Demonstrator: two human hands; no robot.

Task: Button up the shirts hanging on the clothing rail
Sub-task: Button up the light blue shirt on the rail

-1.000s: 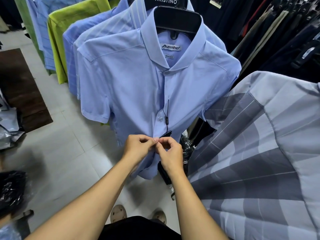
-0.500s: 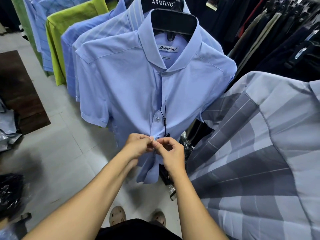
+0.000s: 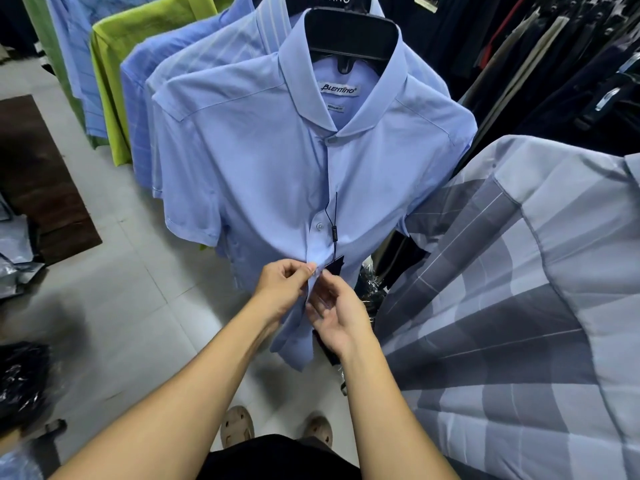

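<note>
From the left there's open air beside the light blue shirt (image 3: 263,174), above the tiled floor (image 3: 131,306), and an arm can come in that way. On the right the grey checked shirt (image 3: 519,306) bulges in close to its sleeve, leaving only a narrow gap. Behind, the striped blue shirt (image 3: 207,57) and green shirt (image 3: 138,32) hang packed tight. A dark tag (image 3: 335,265) dangles over the placket, just beside the left hand (image 3: 284,282) and right hand (image 3: 336,313), which crowd the lower front.
</note>
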